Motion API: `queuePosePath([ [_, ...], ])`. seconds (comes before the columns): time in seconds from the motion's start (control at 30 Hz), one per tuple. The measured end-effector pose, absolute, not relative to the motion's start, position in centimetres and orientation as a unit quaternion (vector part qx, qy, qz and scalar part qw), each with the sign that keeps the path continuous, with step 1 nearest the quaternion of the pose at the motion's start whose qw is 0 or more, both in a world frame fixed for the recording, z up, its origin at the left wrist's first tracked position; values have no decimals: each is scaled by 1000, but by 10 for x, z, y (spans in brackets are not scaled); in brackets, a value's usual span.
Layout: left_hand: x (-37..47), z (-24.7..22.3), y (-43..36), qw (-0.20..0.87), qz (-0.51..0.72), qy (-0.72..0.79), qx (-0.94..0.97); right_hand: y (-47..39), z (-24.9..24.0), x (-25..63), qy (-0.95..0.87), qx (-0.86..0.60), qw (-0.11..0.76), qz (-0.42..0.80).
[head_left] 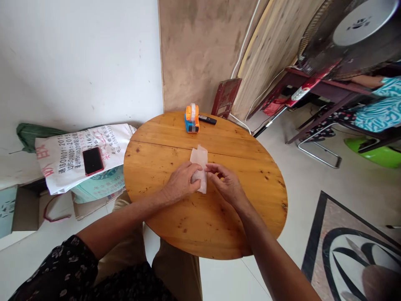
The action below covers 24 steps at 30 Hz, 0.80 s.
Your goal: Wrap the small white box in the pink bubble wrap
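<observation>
A small whitish, translucent packet (199, 157), apparently soft wrapping with folded edges, lies on the round wooden table (175, 225). My left hand (181, 182) is closed on its left side and lower part, thumb bent across the top. From the right, my right hand (228, 184) has thumb and forefinger drawn together at the packet's right edge, the other fingers curled. What is inside the packet, if anything, does not show. Farther back stands an orange and blue tape dispenser (192, 118), apart from both hands.
Beside the dispenser lies a black, remote-like object (207, 120). A phone (93, 161) rests on white printed sacks (70, 146) to the left. Behind the table is a dark red chair (226, 98). A large fan (347, 37) and a seated person (380, 104) are at right.
</observation>
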State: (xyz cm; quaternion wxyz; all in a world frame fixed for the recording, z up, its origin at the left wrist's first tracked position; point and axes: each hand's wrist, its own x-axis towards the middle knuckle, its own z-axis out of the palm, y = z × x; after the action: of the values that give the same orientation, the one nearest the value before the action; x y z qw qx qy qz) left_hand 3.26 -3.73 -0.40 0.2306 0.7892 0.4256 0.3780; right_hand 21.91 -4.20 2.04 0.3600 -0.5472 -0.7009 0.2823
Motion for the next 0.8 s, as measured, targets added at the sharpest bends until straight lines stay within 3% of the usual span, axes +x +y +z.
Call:
queuePosePath([
  [0.2, 33, -11, -38, 112, 418, 381, 817, -36, 5, 217, -751, -535, 324, 213],
  [0.37, 31, -11, -37, 69, 407, 340, 845, -38, 5, 223, -680, -569, 412, 212],
  [0.47, 31, -11, -37, 66, 399, 352, 844, -28, 7, 231, -604, -612, 427, 281],
  [0.6, 32, -11, -38, 51, 394, 356, 846, -3, 14, 230, -527, -638, 377, 415],
  [0.8, 34, -9, -34, 19, 378, 331, 865, 30, 16, 209, -513, -612, 359, 484],
])
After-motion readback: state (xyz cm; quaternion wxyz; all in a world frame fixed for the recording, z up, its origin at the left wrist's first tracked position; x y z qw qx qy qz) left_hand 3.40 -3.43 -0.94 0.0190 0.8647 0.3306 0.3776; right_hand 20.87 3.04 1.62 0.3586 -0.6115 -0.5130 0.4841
